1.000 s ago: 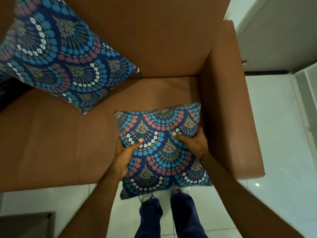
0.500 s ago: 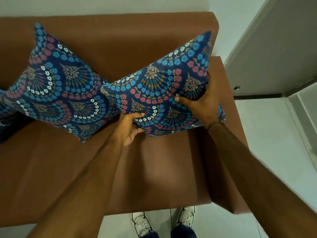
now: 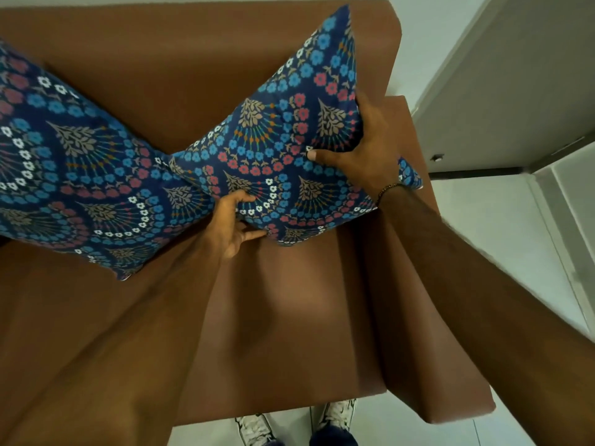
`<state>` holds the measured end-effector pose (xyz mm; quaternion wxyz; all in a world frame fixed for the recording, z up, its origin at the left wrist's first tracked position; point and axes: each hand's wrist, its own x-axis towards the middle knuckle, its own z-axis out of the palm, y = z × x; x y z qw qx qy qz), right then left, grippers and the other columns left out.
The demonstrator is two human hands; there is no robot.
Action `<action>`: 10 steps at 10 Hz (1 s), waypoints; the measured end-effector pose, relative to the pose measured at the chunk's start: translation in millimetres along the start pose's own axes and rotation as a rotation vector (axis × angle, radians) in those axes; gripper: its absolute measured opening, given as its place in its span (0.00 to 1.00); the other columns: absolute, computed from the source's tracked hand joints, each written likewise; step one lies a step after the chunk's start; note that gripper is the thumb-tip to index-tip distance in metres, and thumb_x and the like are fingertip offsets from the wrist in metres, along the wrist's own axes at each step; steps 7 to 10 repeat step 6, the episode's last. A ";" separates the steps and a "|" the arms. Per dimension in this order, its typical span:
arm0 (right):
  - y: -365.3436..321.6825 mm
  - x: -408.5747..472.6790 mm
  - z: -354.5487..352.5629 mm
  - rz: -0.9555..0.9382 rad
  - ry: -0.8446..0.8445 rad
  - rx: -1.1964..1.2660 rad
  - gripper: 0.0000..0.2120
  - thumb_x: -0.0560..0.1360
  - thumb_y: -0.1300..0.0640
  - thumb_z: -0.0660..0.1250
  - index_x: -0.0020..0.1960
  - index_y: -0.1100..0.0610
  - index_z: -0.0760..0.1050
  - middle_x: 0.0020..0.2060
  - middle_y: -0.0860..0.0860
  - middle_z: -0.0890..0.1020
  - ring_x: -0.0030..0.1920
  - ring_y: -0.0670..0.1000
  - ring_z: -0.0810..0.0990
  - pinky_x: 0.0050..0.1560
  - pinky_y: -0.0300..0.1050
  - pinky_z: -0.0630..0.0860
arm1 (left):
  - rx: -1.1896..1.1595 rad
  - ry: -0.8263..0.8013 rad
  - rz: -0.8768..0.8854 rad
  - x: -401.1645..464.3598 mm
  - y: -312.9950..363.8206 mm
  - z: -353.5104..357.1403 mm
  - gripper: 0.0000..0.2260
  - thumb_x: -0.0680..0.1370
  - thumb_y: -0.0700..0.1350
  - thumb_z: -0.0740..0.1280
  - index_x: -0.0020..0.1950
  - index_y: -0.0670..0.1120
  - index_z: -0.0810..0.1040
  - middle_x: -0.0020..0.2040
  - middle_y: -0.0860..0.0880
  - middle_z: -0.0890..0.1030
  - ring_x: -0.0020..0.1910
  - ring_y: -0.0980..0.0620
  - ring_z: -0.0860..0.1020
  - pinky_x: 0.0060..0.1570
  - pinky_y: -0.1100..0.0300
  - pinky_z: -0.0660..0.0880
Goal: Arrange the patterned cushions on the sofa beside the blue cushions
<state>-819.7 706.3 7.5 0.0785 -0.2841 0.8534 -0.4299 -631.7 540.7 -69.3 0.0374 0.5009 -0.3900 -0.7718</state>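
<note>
A patterned cushion [image 3: 283, 149], dark blue with red, blue and white flowers, leans tilted against the backrest in the right corner of the brown sofa [image 3: 289, 317]. My left hand [image 3: 233, 225] grips its lower edge, thumb on the front. My right hand [image 3: 363, 146] clasps its right side beside the armrest. A second patterned cushion [image 3: 70, 175] leans against the backrest to the left, and its right corner touches the first one. No plain blue cushions are visible.
The sofa's right armrest [image 3: 428, 300] runs down the right side. Beyond it is a pale tiled floor [image 3: 502, 239] and a grey door [image 3: 521, 75]. My white shoes [image 3: 335, 416] stand on the floor at the sofa's front edge.
The cushion rose from the seat's front edge to the backrest corner, both hands still on it. In the last half second it tipped further upright and I leaned closer.
</note>
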 end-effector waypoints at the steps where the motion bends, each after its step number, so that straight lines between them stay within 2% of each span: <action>1: 4.6 -5.1 0.8 0.009 -0.019 -0.037 0.56 0.65 0.36 0.84 0.85 0.53 0.64 0.75 0.53 0.77 0.77 0.56 0.75 0.76 0.61 0.75 | 0.034 -0.004 -0.011 2.3 -3.8 -1.5 0.29 0.76 0.44 0.67 0.78 0.49 0.71 0.74 0.45 0.79 0.72 0.40 0.78 0.62 0.37 0.81; 2: 5.2 -6.6 0.1 0.036 -0.051 -0.122 0.58 0.67 0.33 0.82 0.87 0.52 0.59 0.79 0.52 0.73 0.80 0.56 0.70 0.78 0.65 0.70 | 0.049 0.062 0.009 3.4 -7.3 3.4 0.28 0.78 0.45 0.68 0.79 0.49 0.69 0.74 0.44 0.80 0.70 0.40 0.80 0.67 0.34 0.78; 4: -9.3 -12.1 -13.6 0.083 -0.085 -0.205 0.63 0.64 0.30 0.81 0.88 0.51 0.54 0.83 0.52 0.68 0.84 0.56 0.66 0.79 0.70 0.69 | 0.038 0.266 0.147 -18.2 -19.9 9.3 0.30 0.78 0.43 0.75 0.79 0.46 0.69 0.72 0.41 0.82 0.68 0.38 0.83 0.66 0.37 0.80; 5: -24.3 -19.6 -22.9 0.101 -0.080 -0.261 0.63 0.65 0.29 0.80 0.88 0.51 0.53 0.84 0.52 0.67 0.84 0.56 0.66 0.80 0.72 0.66 | 0.092 0.354 0.181 -32.7 -13.0 9.0 0.28 0.78 0.40 0.75 0.77 0.41 0.71 0.71 0.38 0.82 0.68 0.37 0.82 0.67 0.40 0.80; 6: -56.8 -32.0 -36.4 0.057 -0.057 -0.446 0.59 0.68 0.27 0.75 0.88 0.50 0.53 0.86 0.53 0.65 0.86 0.57 0.62 0.81 0.75 0.59 | 0.242 0.458 0.249 -75.9 10.7 5.2 0.21 0.79 0.39 0.74 0.71 0.38 0.76 0.69 0.38 0.81 0.68 0.38 0.80 0.69 0.48 0.76; 10: -56.8 -32.0 -36.4 0.057 -0.057 -0.446 0.59 0.68 0.27 0.75 0.88 0.50 0.53 0.86 0.53 0.65 0.86 0.57 0.62 0.81 0.75 0.59 | 0.242 0.458 0.249 -75.9 10.7 5.2 0.21 0.79 0.39 0.74 0.71 0.38 0.76 0.69 0.38 0.81 0.68 0.38 0.80 0.69 0.48 0.76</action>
